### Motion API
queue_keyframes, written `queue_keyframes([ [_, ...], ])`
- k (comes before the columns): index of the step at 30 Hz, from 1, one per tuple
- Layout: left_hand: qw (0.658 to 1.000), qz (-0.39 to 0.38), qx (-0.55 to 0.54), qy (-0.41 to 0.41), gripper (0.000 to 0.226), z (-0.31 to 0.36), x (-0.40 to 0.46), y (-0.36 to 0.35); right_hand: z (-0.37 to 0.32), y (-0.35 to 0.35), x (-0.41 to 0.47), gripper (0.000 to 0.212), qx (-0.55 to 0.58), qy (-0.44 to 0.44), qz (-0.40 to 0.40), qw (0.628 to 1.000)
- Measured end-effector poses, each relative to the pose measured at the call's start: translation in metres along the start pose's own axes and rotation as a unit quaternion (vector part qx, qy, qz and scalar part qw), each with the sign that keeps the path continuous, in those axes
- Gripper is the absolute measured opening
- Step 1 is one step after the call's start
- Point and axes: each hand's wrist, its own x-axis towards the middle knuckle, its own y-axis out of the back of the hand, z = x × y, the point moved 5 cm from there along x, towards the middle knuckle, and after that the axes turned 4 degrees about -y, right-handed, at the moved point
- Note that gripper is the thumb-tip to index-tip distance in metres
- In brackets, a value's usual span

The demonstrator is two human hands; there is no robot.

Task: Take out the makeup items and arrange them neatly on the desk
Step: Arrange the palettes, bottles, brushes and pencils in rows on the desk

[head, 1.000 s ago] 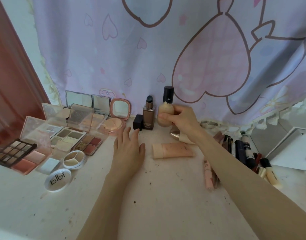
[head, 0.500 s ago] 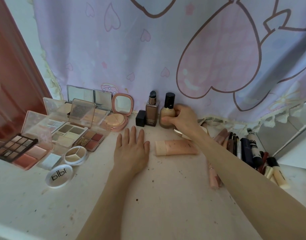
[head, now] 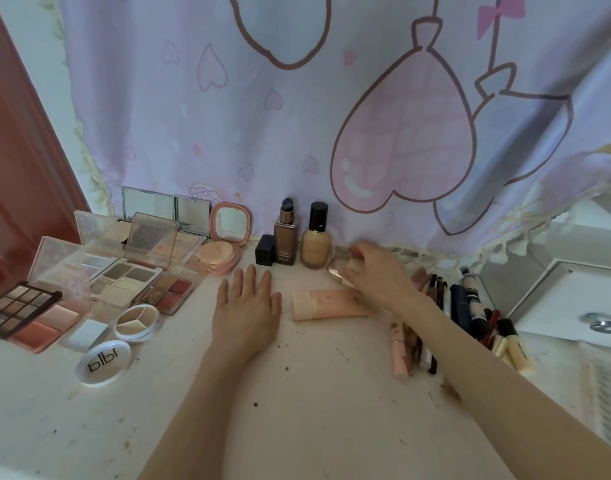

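A beige foundation bottle (head: 314, 242) with a dark cap stands upright at the back of the desk, beside a brown pump bottle (head: 285, 237) and a small black cube (head: 265, 250). My right hand (head: 370, 271) is just right of the beige bottle, its fingers curled around a small gold-capped item (head: 336, 270) lying on the desk. My left hand (head: 247, 304) rests flat and open on the desk. A peach tube (head: 328, 304) lies between my hands.
Open eyeshadow palettes (head: 124, 275), compacts and round pots (head: 137, 322) crowd the left side. Pencils, brushes and tubes (head: 456, 313) lie in a row at the right. A white drawer unit (head: 574, 299) stands far right. A curtain hangs behind.
My right hand set the beige bottle upright beside the brown one, let it go, and moved right onto the gold-capped item. My left hand stayed flat.
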Motion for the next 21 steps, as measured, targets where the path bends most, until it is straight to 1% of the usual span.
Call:
queue_keyframes([
  [2,1.0,0.006,-0.009,0.001,0.052,0.0,0.0,0.001,0.005,0.0,-0.005,0.05,-0.084,0.014,-0.026,0.996],
  [4,1.0,0.008,-0.013,0.002,0.051,0.0,0.0,0.002,0.007,0.001,-0.005,0.054,-0.123,0.017,-0.05,0.991],
  [8,1.0,0.019,-0.017,-0.002,0.051,-0.001,0.0,0.003,0.005,0.004,-0.002,0.05,-0.143,0.014,-0.09,0.986],
  [10,0.999,0.032,-0.023,-0.004,0.049,-0.001,0.0,0.005,0.002,0.008,-0.004,0.047,-0.138,0.018,-0.077,0.987],
  [12,0.994,0.087,-0.064,-0.006,0.043,0.0,-0.001,0.012,-0.003,0.015,-0.012,0.042,-0.085,0.032,-0.023,0.996],
  [13,0.985,0.136,-0.108,-0.007,0.04,0.0,-0.001,0.019,-0.005,0.02,-0.018,0.041,-0.017,0.032,0.005,0.999],
  [14,0.969,0.187,-0.16,-0.012,0.036,0.001,-0.002,0.026,-0.006,0.025,-0.025,0.04,0.078,0.019,0.018,0.997],
  [15,0.949,0.23,-0.214,-0.031,0.033,0.004,-0.004,0.034,-0.007,0.029,-0.033,0.037,0.185,0.001,0.019,0.982],
  [16,0.929,0.251,-0.262,-0.066,0.031,0.01,-0.006,0.041,-0.009,0.031,-0.042,0.029,0.283,-0.012,0.003,0.959],
  [17,0.91,0.252,-0.309,-0.111,0.029,0.019,-0.009,0.047,-0.012,0.03,-0.051,0.018,0.369,-0.022,-0.024,0.929],
  [18,0.891,0.238,-0.354,-0.153,0.027,0.028,-0.012,0.051,-0.015,0.027,-0.06,0.013,0.445,-0.036,-0.056,0.893],
  [20,0.857,0.201,-0.43,-0.202,0.027,0.042,-0.018,0.056,-0.022,0.015,-0.076,0.019,0.575,-0.073,-0.123,0.805],
  [21,0.842,0.19,-0.456,-0.216,0.028,0.046,-0.02,0.057,-0.026,0.011,-0.082,0.028,0.615,-0.085,-0.154,0.769],
])
